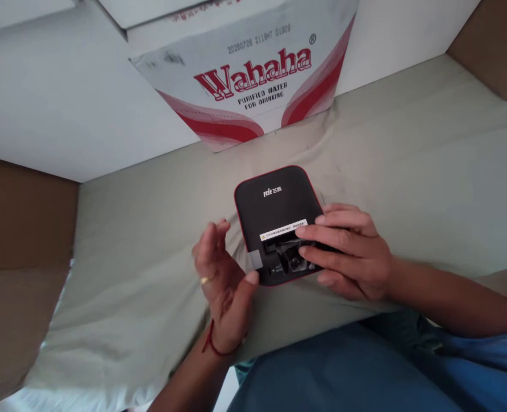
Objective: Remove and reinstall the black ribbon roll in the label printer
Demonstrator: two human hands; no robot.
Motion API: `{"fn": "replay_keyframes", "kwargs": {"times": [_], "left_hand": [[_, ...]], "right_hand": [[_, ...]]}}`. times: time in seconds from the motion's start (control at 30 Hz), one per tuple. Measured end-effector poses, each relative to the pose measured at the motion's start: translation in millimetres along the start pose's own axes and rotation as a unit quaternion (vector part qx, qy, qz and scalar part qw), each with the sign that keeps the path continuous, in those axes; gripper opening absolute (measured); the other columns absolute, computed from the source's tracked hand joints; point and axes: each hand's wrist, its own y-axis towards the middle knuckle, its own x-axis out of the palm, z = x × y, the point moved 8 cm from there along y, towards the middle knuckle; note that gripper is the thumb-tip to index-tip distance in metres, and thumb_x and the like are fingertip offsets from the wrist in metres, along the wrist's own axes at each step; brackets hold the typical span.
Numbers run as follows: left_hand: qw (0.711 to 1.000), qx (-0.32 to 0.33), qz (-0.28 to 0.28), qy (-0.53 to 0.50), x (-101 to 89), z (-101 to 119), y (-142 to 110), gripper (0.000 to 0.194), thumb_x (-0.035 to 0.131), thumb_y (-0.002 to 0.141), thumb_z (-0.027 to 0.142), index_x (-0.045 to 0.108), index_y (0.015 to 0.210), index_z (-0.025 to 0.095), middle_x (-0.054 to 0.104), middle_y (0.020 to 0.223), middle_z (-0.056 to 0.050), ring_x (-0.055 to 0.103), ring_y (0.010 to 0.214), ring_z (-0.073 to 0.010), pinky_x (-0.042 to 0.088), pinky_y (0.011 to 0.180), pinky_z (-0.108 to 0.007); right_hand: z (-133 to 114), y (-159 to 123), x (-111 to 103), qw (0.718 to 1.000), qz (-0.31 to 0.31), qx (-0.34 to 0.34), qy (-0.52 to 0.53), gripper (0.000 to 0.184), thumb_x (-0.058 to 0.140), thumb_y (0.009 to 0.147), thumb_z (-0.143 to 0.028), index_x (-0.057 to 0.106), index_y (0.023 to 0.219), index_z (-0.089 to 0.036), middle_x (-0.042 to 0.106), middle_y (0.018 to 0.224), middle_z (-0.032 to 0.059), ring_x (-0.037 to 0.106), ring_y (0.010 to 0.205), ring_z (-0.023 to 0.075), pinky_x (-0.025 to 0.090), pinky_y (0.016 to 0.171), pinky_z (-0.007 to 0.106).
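Observation:
A flat black case (274, 209) with a red rim and rounded corners lies on the cloth, a white logo near its far edge. Across its middle runs a white warning label (281, 230). Below that, a recess holds a clear plastic bag (294, 254) with small dark parts I cannot make out. My right hand (352, 252) rests over the case's right side, fingers spread, their tips at the label and bag. At the near left corner, my left hand (225, 274) touches the case with the thumb, its loosely bent fingers held apart from it. A grey tab (254, 259) sits beside that thumb.
A white and red Wahaha water carton (257, 86) stands behind the case against a white surface (43, 97). Brown cardboard (22, 257) borders the left, and a brown panel (494, 51) the far right. Light cloth (416, 171) covers the surface below, with wrinkles.

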Motion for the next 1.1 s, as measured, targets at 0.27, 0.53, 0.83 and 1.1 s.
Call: {"fn": "replay_keyframes", "kwargs": {"times": [0.27, 0.53, 0.83, 1.1], "left_hand": [[0.968, -0.192, -0.086, -0.138, 11.9, -40.6, 3.3, 0.097, 0.087, 0.096, 0.066, 0.045, 0.183, 0.057, 0.043, 0.197, 0.004, 0.037, 0.187, -0.0381, 0.042, 0.15, -0.059], [0.958, -0.197, -0.107, -0.176, 20.6, -51.3, 8.7, 0.114, 0.094, 0.09, 0.071, 0.032, 0.185, 0.064, 0.035, 0.201, 0.008, 0.028, 0.191, -0.0371, 0.041, 0.151, -0.062], [0.957, -0.186, -0.091, -0.204, 28.9, -60.3, 3.7, 0.111, 0.095, 0.093, 0.069, 0.031, 0.184, 0.064, 0.031, 0.202, 0.003, 0.037, 0.187, -0.0376, 0.055, 0.141, -0.058], [0.956, -0.167, -0.095, -0.22, 33.3, -68.0, 3.5, 0.102, 0.092, 0.092, 0.073, 0.044, 0.18, 0.058, 0.037, 0.199, 0.002, 0.035, 0.187, -0.0397, 0.044, 0.148, -0.059]], "right_hand": [[-5.8, -1.8, -3.3, 0.999, -0.04, -0.018, 0.004, 0.025, 0.07, 0.113, -0.036, 0.09, 0.123, -0.025, 0.09, 0.111, 0.0072, 0.066, 0.106, 0.03, 0.063, 0.09, 0.049], [-4.4, -2.2, -1.4, 0.999, 0.016, -0.011, 0.031, 0.023, 0.07, 0.111, -0.029, 0.088, 0.122, -0.019, 0.088, 0.109, 0.0088, 0.069, 0.102, 0.0288, 0.063, 0.083, 0.049], [-5.7, 5.6, -5.0, 0.999, -0.013, -0.035, 0.014, 0.021, 0.074, 0.111, -0.028, 0.089, 0.123, -0.022, 0.092, 0.111, 0.0071, 0.078, 0.104, 0.0261, 0.07, 0.087, 0.044], [40.0, 64.1, 0.6, 0.975, -0.152, 0.137, 0.083, 0.035, 0.061, 0.123, -0.034, 0.087, 0.101, -0.026, 0.089, 0.102, 0.0028, 0.081, 0.089, 0.0196, 0.061, 0.082, 0.034]]}}
